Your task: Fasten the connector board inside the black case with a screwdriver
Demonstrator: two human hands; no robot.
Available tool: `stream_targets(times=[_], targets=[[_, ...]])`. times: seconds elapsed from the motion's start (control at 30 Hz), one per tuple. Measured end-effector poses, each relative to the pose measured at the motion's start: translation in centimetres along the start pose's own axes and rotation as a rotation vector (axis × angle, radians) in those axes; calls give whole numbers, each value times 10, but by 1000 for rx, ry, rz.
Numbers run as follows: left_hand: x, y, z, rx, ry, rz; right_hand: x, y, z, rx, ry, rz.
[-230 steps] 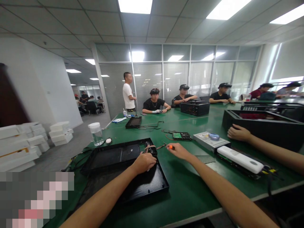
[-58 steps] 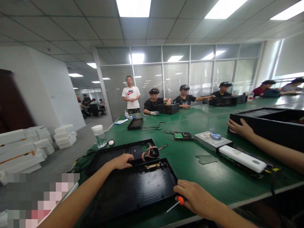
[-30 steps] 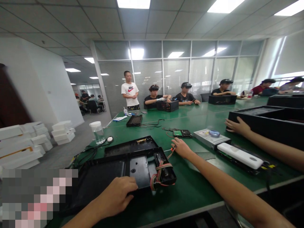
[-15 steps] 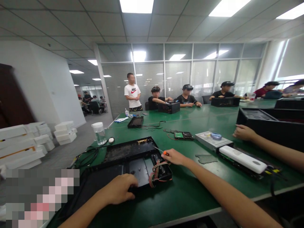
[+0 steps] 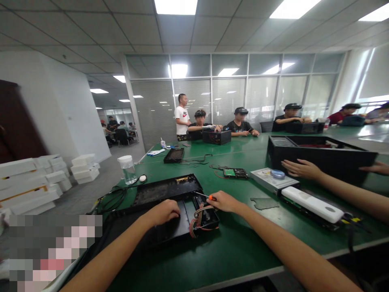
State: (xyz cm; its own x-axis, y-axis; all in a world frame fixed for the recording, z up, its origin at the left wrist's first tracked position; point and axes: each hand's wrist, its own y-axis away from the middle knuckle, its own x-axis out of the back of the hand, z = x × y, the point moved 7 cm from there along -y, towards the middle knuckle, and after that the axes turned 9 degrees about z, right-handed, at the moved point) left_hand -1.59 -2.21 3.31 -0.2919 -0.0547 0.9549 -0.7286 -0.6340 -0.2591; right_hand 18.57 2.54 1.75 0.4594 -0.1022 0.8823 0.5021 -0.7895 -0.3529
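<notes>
My left hand (image 5: 164,211) rests curled on a black plastic panel (image 5: 170,231) lying on the green table (image 5: 243,247). Closed around an orange-handled screwdriver (image 5: 209,197), my right hand (image 5: 224,201) points the tip toward the panel's right end, where a bundle of striped wires (image 5: 198,215) sits. A second black panel (image 5: 167,188) lies just behind.
A co-worker's hand (image 5: 299,169) touches a black computer case (image 5: 319,156) at right. Near it lie a silver drive (image 5: 269,180), a white bar-shaped device (image 5: 313,204) and a circuit board (image 5: 234,173). A water jar (image 5: 127,169) and cables (image 5: 109,196) sit left. Several people sit at the far end.
My left hand slid up along the panel toward its middle. My right hand stays at the panel's right end with the screwdriver. The co-worker's case moved left.
</notes>
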Motion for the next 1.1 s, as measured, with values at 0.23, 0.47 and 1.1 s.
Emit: stream_targets(times=[0.23, 0.47, 1.1], targets=[[12, -18, -1, 28, 17, 54, -1, -4, 5, 2, -95, 25], [-13, -87, -12, 178, 320, 57, 5, -3, 16, 57, 40, 107], [-25, -82, -17, -30, -110, 352, 18, -3, 19, 118, 86, 171]])
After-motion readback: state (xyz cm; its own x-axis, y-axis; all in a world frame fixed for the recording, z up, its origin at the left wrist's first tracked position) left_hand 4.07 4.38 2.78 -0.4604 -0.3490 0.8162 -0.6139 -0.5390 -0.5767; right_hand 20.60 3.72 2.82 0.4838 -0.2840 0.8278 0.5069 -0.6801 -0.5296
